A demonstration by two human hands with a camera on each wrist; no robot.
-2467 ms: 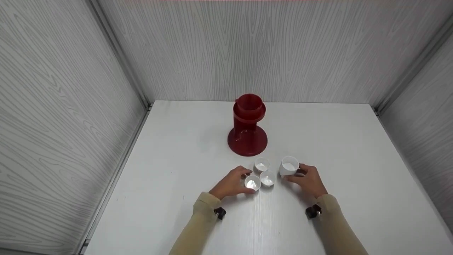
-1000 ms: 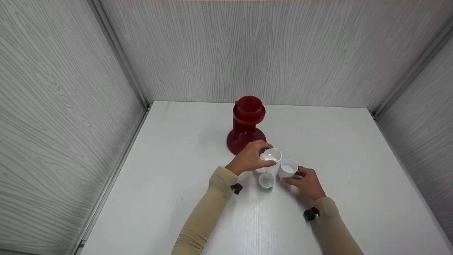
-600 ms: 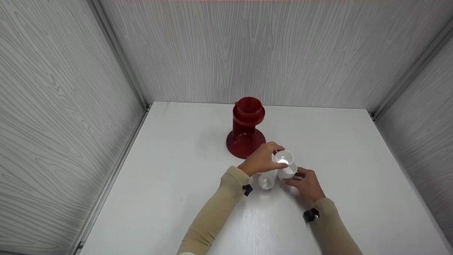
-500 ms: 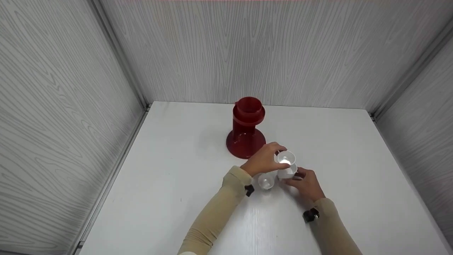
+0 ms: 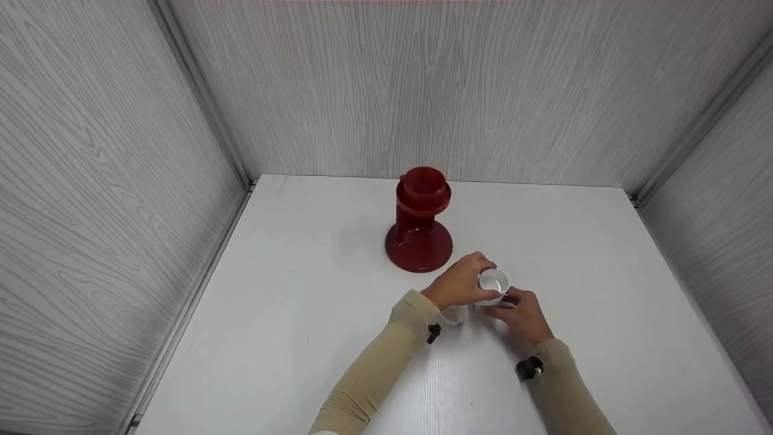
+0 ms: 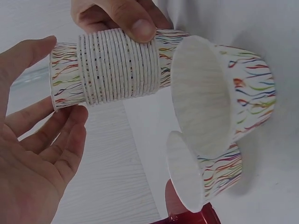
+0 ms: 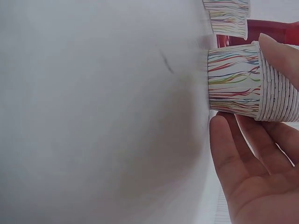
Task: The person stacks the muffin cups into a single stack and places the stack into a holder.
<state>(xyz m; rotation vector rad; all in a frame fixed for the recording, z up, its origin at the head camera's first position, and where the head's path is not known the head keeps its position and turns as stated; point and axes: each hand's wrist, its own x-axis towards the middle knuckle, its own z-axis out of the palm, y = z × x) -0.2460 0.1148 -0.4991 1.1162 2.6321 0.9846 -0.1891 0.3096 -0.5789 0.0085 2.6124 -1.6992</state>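
A stack of white paper baking cups [image 6: 119, 65] with coloured wavy lines stands upright on the table; its rims are packed close together. My left hand [image 5: 460, 283] pinches the topmost paper cup [image 6: 66, 77] between thumb and fingertips, and that cup sits partly inside the stack. Lower down, my right hand [image 5: 524, 316] grips the stack, its thumb [image 7: 280, 58] on one side and fingers on the other. Two single paper cups stand beside the stack: a nearer cup [image 6: 252, 93] and a farther cup [image 6: 222, 172]. In the head view the left hand hides the farther one.
A dark red plastic stand [image 5: 419, 244] with a round base and a ring-shaped top is behind the cups. The white table [image 5: 290, 314] is bounded by grey wood-grain panels [image 5: 386, 90] at the back and sides.
My left hand has picked up a single paper cup, carried it right over the stack and lowered it into the top. The right hand has stayed in place around the stack.
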